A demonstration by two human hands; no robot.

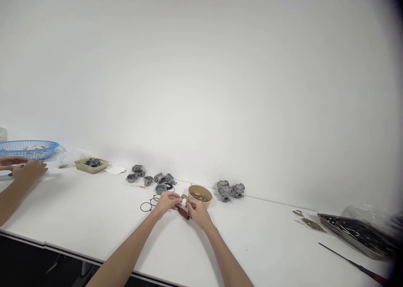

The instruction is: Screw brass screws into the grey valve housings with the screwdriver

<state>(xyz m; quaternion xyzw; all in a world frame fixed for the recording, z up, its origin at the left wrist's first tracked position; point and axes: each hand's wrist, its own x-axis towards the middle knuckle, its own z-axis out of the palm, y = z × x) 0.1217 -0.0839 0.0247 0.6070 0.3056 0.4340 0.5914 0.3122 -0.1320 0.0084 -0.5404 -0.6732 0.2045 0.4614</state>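
Note:
My left hand (168, 203) and my right hand (198, 213) meet over the table, fingers pinched together. Between their fingertips is a small brass-coloured metal piece (185, 197), too small to make out fully. Just below the hands shows the red handle of a screwdriver (183, 212); whether it lies on the table or is tucked in a hand I cannot tell. Right behind my hands stands a tan bowl (205, 190) holding small brass-coloured screws (199, 197). Thin black rings (146, 206) lie left of my left hand, near a grey metal housing (160, 189).
More grey metal housings (225, 191) sit by the wall. Far left, a co-worker's hands (30, 170) are near a blue basket (47, 151) and a tan tray (83, 167). At right are a brass-coloured pile (312, 224), a metal tray (343, 235) and a long screwdriver (349, 260).

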